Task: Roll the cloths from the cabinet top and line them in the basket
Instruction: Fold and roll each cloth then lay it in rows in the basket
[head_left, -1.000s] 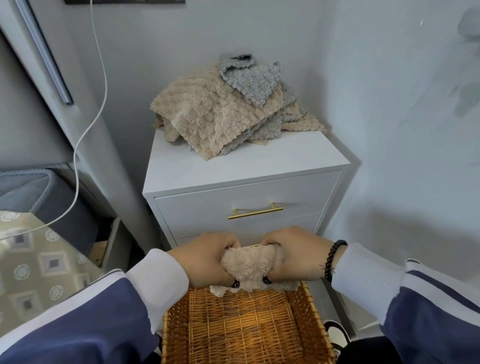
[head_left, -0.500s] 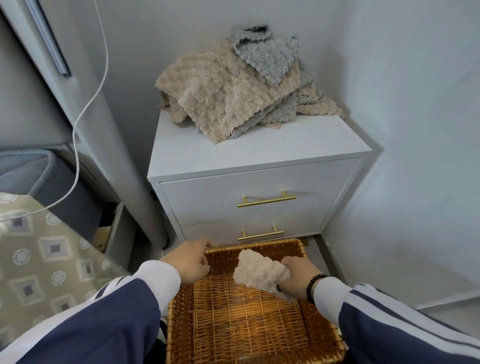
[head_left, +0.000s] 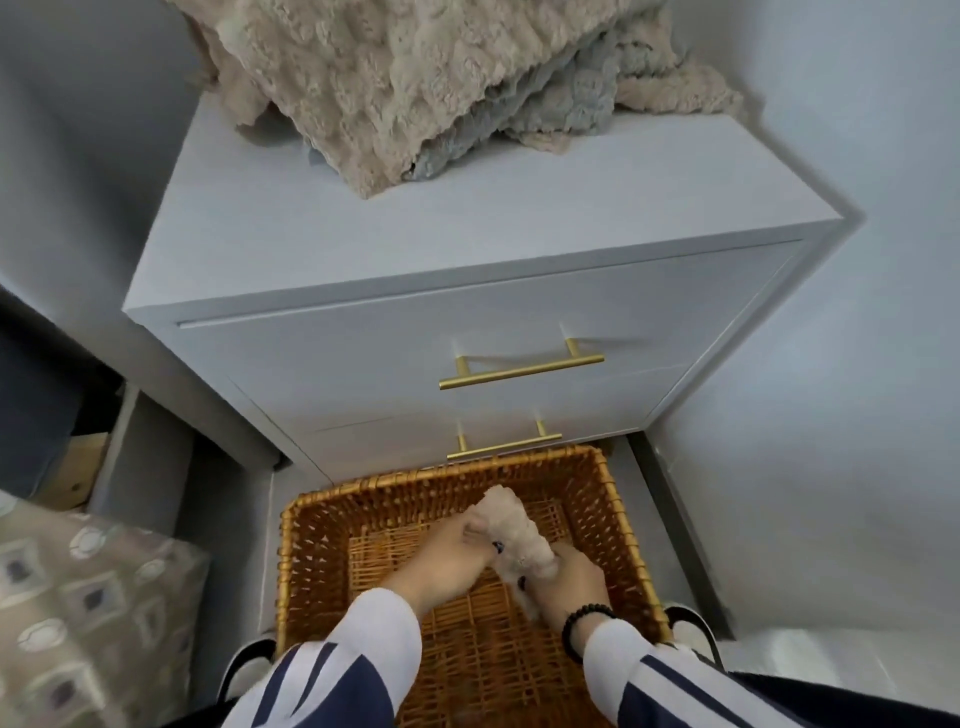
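Observation:
A rolled beige cloth (head_left: 511, 527) is down inside the wicker basket (head_left: 621, 512) on the floor, lying at an angle towards the right half. My left hand (head_left: 449, 558) holds its upper end and my right hand (head_left: 563, 577) grips its lower end. A heap of beige and grey cloths (head_left: 415, 78) lies on the white cabinet top (head_left: 363, 234) above the basket.
The cabinet has two drawers with gold handles (head_left: 519, 369), right behind the basket. Grey walls close in on the left and right. A patterned cushion (head_left: 93, 613) sits at the lower left. My shoes show beside the basket's near corners.
My view has tipped down and closer to the basket. My left hand came back onto the rolled cloth, and both hands lowered it deeper into the basket.

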